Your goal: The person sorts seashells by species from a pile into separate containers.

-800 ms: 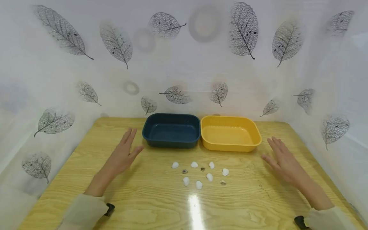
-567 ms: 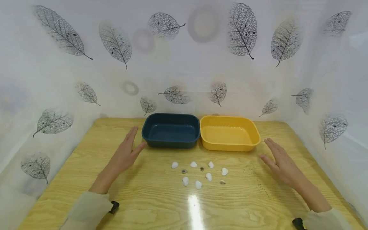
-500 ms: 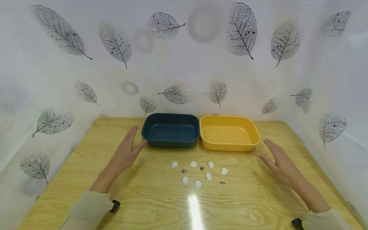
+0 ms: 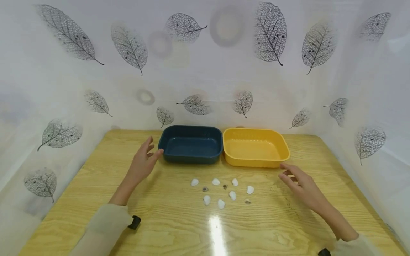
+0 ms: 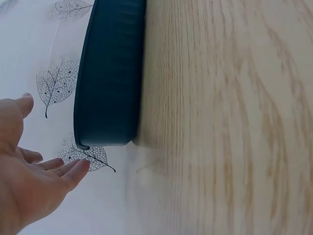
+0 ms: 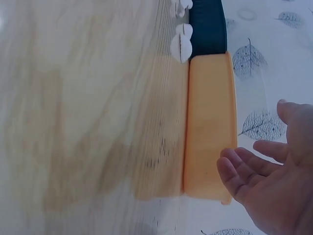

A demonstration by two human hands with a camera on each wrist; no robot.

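Stretching left-to-right — blue tray (image 4: 191, 146), yellow tray (image 4: 256, 150), hands (image 4: 143, 164) (image 4: 304, 187) nearby

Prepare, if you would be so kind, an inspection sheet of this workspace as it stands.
Surface: wood-grain table, with a bright glare streak near the front and dark specks toward the right.
Job's things: dark blue tray and yellow tray side by side, nothing seen inside; in front, seven white shell-like pieces and three smaller, darker pieces.
Clutter: nothing seen.
Hands: left hand by the blue tray, right hand by the yellow; neither holds anything, contact unclear.
Cables: nothing seen.
Surroundings: pale leaf-print backdrop behind and at both sides.
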